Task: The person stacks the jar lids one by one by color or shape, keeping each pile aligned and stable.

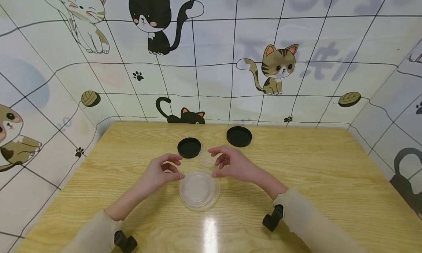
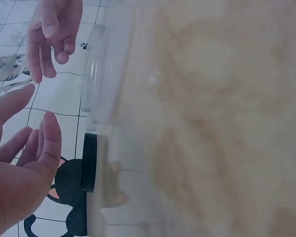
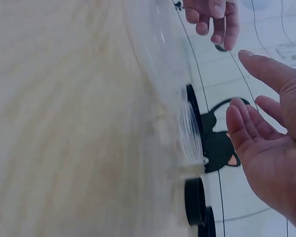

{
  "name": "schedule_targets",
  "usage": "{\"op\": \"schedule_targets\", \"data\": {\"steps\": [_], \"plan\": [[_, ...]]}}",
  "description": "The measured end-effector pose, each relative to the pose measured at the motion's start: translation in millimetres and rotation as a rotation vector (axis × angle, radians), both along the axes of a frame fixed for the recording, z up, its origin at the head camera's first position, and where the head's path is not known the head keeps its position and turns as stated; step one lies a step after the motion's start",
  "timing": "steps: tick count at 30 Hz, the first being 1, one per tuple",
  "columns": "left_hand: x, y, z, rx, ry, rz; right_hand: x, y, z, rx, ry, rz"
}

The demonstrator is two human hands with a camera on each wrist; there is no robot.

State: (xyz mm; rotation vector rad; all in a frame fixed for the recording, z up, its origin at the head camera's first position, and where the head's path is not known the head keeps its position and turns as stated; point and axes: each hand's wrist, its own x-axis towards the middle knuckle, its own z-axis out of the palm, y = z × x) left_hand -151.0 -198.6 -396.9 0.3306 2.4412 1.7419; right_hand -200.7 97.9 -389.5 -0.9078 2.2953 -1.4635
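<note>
A round clear plastic piece with a wide rim (image 1: 199,190), perhaps several stacked, lies flat on the table. My left hand (image 1: 165,169) hovers at its upper left edge, thumb and fingers loosely bent and apart. Across from it, my right hand (image 1: 235,164) is held over the upper right edge in a similar pose. Nothing shows between the fingers of either hand in the wrist views. Behind the stack lies a smaller clear disc (image 1: 206,159), partly covered by the right fingers. Whether the fingertips touch the clear rim cannot be told.
Two shallow black round lids (image 1: 189,148) stand farther back, one behind the clear disc and a second black lid (image 1: 239,136) to its right. The wooden table (image 1: 296,154) meets a cat-patterned cloth backdrop (image 1: 214,77) at the back and sides.
</note>
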Motion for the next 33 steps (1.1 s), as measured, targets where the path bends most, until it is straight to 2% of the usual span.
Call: {"op": "schedule_targets", "data": {"steps": [5,10,13,23,28,33], "plan": [[-21.7,6.0,-3.1,-0.016,0.029,-0.029,-26.8,9.0,4.6,0.033,0.034,-0.035],[-42.0,15.5,-15.5,-0.035,0.029,0.005,-49.6,12.9,4.3,0.053,0.033,-0.042],[-49.0,20.4,-20.2,-0.043,0.021,0.021,-58.0,12.8,1.7,0.084,0.017,-0.035],[-56.0,31.7,-24.4,-0.066,-0.005,0.013,-74.4,8.6,-11.4,0.224,0.051,-0.016],[-57.3,32.9,-26.2,-0.104,-0.003,-0.003,-77.4,6.0,-17.1,0.282,0.056,-0.014],[-59.1,34.2,-26.6,-0.105,-0.02,-0.006,-78.6,3.6,-21.2,0.323,0.082,-0.002]]}}
